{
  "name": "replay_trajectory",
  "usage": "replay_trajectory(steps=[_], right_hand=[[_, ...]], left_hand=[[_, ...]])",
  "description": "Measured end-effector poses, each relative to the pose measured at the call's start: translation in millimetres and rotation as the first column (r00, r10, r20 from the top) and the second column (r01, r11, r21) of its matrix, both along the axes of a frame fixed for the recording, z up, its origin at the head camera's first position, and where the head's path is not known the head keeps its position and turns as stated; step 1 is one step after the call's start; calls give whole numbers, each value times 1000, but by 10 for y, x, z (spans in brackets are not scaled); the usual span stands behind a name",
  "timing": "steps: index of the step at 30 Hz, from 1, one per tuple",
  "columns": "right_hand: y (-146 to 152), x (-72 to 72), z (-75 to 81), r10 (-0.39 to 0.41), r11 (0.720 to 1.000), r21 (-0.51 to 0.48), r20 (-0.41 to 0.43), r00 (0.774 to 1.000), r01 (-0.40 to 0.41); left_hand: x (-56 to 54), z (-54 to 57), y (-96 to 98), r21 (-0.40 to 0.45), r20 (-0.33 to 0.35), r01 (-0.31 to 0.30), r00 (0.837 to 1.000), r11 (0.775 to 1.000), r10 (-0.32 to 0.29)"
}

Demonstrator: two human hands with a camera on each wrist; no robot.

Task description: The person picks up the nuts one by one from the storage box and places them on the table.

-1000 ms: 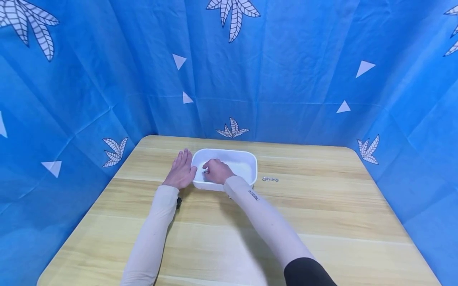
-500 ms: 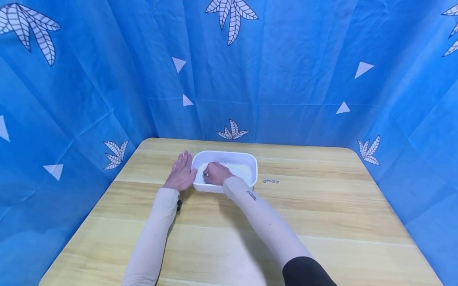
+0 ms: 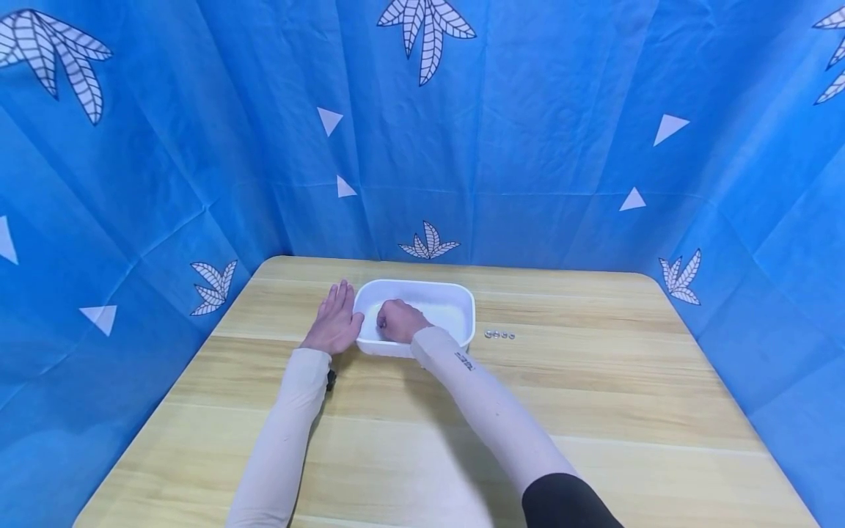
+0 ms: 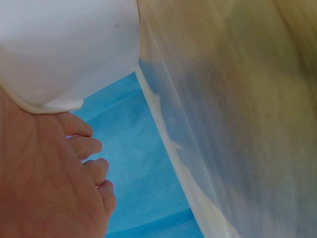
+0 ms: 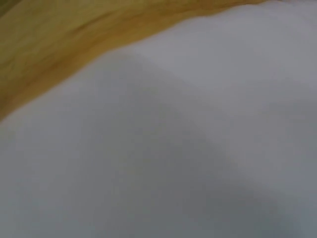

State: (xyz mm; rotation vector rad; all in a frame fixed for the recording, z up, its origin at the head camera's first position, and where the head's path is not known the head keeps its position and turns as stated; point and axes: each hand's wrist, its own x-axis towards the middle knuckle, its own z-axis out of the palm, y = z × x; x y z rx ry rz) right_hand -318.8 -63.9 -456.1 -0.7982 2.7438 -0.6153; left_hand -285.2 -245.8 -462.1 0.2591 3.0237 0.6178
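A white rectangular tray [image 3: 449, 347] stands on the wooden table toward the back. My left hand [image 3: 334, 321] lies along its left end with the fingers straight and the thumb at the rim. In the left wrist view the tray's outer wall [image 4: 74, 49] meets that hand's palm [image 4: 49, 173]. Inside the tray, toward its left side, my right hand [image 3: 401, 321] is lowered with the fingers curled, pinching a small shiny metal piece [image 3: 382, 325] that is mostly hidden. A pale, blurred tray surface [image 5: 163, 148] fills most of the right wrist view.
Several small ring-like metal pieces [image 3: 499, 335] lie in a short row on the table [image 3: 594, 381], just right of the tray. Blue patterned cloth [image 3: 528, 132] hangs behind the table and along both sides.
My right hand has turned slightly and curled in, so the metal piece at its fingertips shows less than before. The left hand stays at the tray's end. The head view has shifted slightly.
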Motion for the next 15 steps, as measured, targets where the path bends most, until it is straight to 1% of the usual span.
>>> replay_trajectory(steps=[4,8,11,15], right_hand=[[18,4,6,-10,1000,-4,6,1000,10],[32,7,-4,-9,1000,-3,1,1000,9],[43,5,-10,-10,1000,12,-1,1000,10],[56,-1,-3,-20,999,38,10,1000,19]], left_hand=[[0,-12,-2,0,5,2,1000,1000,-2],[6,-20,-10,-1,-4,0,1000,1000,0],[8,-19,-12,0,-11,-1,1000,1000,1],[8,-7,-5,12,-2,-2,1000,1000,2]])
